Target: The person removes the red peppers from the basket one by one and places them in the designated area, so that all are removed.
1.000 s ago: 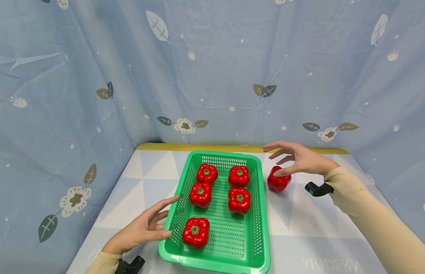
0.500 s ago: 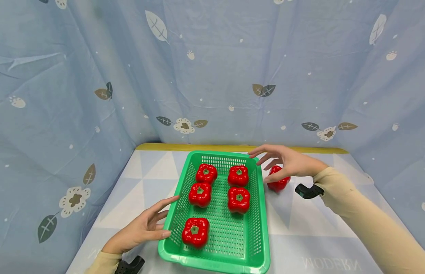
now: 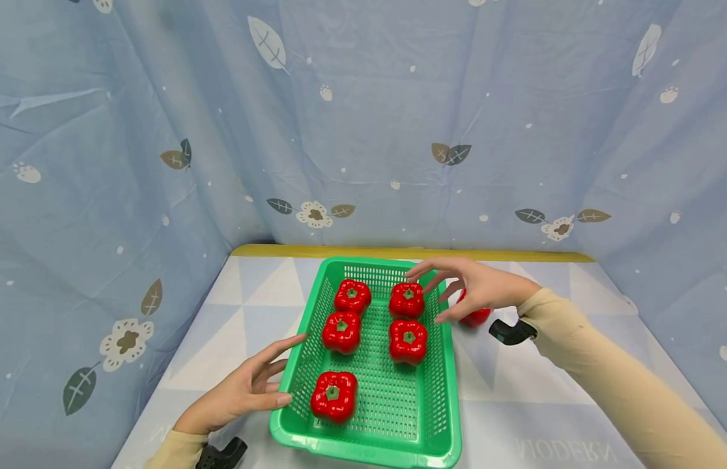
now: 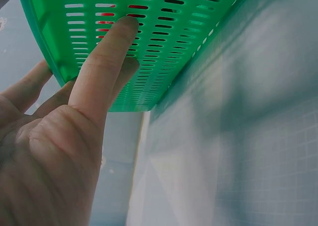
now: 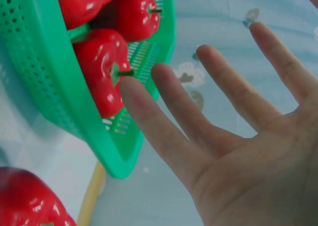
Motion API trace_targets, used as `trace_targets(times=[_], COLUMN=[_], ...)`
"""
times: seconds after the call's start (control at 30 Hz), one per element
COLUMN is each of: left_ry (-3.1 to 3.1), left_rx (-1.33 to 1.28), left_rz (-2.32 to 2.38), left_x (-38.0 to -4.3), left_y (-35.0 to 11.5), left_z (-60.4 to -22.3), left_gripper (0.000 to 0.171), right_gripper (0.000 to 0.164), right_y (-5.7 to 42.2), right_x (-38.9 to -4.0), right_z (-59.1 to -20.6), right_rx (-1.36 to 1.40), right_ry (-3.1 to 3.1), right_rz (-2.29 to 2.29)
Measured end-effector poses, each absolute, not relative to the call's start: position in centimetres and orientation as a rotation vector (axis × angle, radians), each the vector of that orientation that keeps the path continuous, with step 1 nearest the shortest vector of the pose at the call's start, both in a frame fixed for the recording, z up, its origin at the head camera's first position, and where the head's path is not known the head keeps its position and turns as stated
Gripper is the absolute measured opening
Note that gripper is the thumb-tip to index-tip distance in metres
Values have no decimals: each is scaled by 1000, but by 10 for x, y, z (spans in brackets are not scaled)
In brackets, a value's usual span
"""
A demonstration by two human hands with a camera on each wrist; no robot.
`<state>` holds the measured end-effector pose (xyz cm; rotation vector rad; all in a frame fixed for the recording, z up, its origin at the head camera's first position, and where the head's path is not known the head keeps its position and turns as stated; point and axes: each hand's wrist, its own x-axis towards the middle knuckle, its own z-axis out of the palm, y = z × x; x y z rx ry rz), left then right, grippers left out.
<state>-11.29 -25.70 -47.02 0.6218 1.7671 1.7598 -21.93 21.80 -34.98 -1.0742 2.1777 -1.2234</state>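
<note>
A green plastic basket [image 3: 453,404] with slotted walls holds several shiny red bell peppers, green stems up. At its left side my left hand [image 3: 237,397] touches the outer wall and rim with extended fingers; the left wrist view shows a fingertip [image 4: 130,25] against the slots. Over the right rim reaches my right hand [image 3: 481,284], its fingers spread, nothing in its grasp. Its fingertips come close above the back-right pepper [image 3: 407,299]. Another red pepper [image 3: 476,318] stands on the table outside the basket, partly hidden behind the right hand.
Inside the basket, two peppers sit together at the back left, and a front-left pepper [image 3: 334,397] sits apart. A blue patterned curtain [image 3: 363,117] hangs behind and around the table. A yellow strip [image 3: 375,252] runs along the table's back edge.
My right hand has moved left from above the pepper outside to over the basket's right rim, empty throughout. The left hand, the basket and the peppers have stayed in place.
</note>
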Motion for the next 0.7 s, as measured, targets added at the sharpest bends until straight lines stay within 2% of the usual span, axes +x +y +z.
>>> trace_targets(times=[0.7], left_ry=[1771], left_rx=[611], left_rz=[1755], left_x=[-114], left_y=[-257], left_z=[-471], left_gripper=[82], right_gripper=[72], right_y=[189], right_x=[-217], right_z=[-366], right_rx=[-1095], right_ry=[2077], right_rz=[-1051])
